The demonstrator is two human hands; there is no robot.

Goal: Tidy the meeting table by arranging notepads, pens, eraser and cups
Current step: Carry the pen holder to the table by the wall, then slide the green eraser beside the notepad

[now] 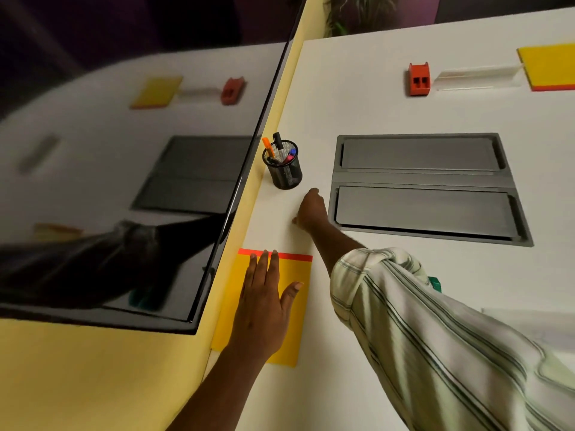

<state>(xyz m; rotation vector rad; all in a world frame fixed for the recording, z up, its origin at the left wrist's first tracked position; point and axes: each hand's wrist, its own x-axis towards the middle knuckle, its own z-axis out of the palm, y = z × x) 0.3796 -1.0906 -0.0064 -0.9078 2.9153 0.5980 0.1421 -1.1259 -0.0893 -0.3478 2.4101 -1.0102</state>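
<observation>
A yellow notepad (292, 309) with a red top strip lies at the white table's left edge, and my left hand (264, 309) presses flat on it with straight fingers. A black mesh pen cup (284, 171) holding several pens and markers stands farther along the same edge. My right hand (311, 209) hovers just short of the cup with its back to the camera. Its fingers bend away out of sight and nothing shows in them. A second yellow notepad (550, 66) lies at the far right, with a red eraser block (419, 79) to its left.
A clear plastic name stand (479, 77) lies between the eraser block and the far notepad. A grey double cable hatch (426, 185) is set into the table's middle. A glossy black screen (124, 181) leans along the left. Something green (435, 283) peeks out beside my sleeve.
</observation>
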